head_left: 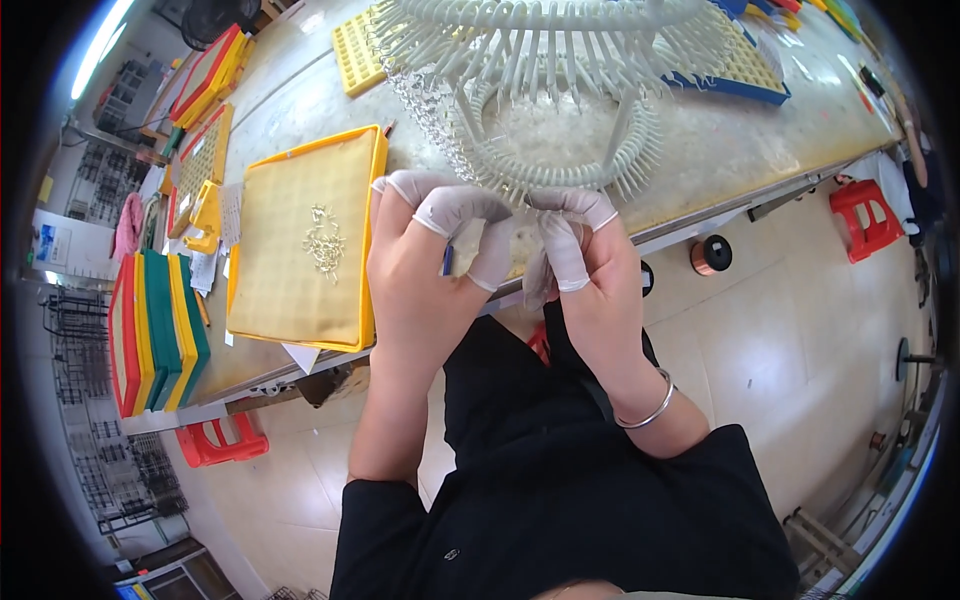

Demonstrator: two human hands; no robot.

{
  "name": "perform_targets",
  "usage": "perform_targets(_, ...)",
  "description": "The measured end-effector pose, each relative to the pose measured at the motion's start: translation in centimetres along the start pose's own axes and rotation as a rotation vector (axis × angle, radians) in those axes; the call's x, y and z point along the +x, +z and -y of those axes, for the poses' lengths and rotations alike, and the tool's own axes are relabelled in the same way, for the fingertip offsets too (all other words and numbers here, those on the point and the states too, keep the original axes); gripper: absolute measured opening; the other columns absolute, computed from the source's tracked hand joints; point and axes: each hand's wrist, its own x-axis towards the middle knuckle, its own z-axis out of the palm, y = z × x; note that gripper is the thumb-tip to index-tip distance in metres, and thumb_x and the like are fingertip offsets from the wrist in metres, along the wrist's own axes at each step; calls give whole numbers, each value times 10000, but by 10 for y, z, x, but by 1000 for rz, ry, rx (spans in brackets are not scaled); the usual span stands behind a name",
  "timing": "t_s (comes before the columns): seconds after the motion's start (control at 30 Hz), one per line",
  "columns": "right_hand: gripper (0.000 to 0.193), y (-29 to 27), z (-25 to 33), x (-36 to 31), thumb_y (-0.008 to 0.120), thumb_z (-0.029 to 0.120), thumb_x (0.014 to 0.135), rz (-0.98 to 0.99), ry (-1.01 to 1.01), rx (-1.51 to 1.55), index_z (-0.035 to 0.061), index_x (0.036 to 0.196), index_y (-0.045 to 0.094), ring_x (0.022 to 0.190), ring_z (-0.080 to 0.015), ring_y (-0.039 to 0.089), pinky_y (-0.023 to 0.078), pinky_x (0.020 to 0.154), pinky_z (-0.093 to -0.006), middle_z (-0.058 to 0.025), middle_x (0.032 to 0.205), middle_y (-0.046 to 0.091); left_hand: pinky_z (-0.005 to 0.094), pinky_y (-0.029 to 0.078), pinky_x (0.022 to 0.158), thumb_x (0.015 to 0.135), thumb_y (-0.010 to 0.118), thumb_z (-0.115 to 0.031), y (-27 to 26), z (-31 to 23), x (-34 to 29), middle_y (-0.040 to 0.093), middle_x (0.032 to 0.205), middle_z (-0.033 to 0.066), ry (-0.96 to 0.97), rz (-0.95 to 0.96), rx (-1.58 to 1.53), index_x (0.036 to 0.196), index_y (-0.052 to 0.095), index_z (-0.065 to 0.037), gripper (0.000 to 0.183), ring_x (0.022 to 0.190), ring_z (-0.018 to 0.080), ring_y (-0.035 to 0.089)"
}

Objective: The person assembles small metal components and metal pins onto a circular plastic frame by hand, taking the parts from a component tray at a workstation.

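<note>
White finger cots cover several fingertips of both my hands. My left hand (425, 265) is closed, thumb and forefinger curled toward each other at the near edge of a round pale rack (560, 170) with many prongs. My right hand (600, 275) is pinched just beside it, its fingertips close to the same rim. Whatever lies between the fingers is too small or hidden to make out. Along the rack's left side hang many small shiny metal pieces (430, 115). Left of my left hand lies a yellow-rimmed tray (375, 190), with a loose pile of small metal pieces (323, 243) on its tan pad.
Colored trays (160, 330) stand stacked at the table's left end. A yellow pitted tray (357, 52) and a blue-edged one (740, 85) lie farther back. Red stools (865, 220) and a copper wire spool (711, 256) are beyond the table edge.
</note>
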Motion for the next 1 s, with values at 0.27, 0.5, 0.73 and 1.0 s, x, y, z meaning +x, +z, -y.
perform_targets(0.27, 163, -4, 1, -1, 533, 83, 894, 11, 23, -12, -7, 1025, 496, 523, -34, 472, 389, 483, -184, -11, 643, 540, 321, 416, 666, 639, 685, 16, 7, 2, 2, 526, 823, 63, 46, 0, -6, 811, 635, -68, 198, 765, 240, 481)
perform_targets(0.5, 156, -3, -1, 0, 560, 69, 875, -31, -7, -58, -9, 1002, 515, 535, -19, 465, 385, 480, -177, 2, 657, 542, 330, 421, 644, 637, 689, 17, 7, 1, 2, 527, 823, 65, 88, -5, 62, 826, 638, -65, 212, 757, 245, 481)
perform_targets(0.73, 151, -3, -1, 0, 570, 67, 869, -61, -22, -83, -6, 993, 524, 561, -11, 463, 381, 495, -170, 8, 669, 548, 336, 420, 636, 626, 697, 6, 5, -3, 5, 525, 790, 56, 150, -23, 158, 826, 657, -66, 216, 736, 247, 481)
perform_targets(1.0, 125, 0, 6, 11, 572, 46, 853, -79, -272, -356, -16, 959, 544, 581, -8, 448, 367, 522, -171, 2, 668, 555, 332, 418, 615, 584, 695, 15, 5, -2, 6, 508, 739, 46, 165, -10, 181, 803, 658, -50, 232, 705, 242, 472)
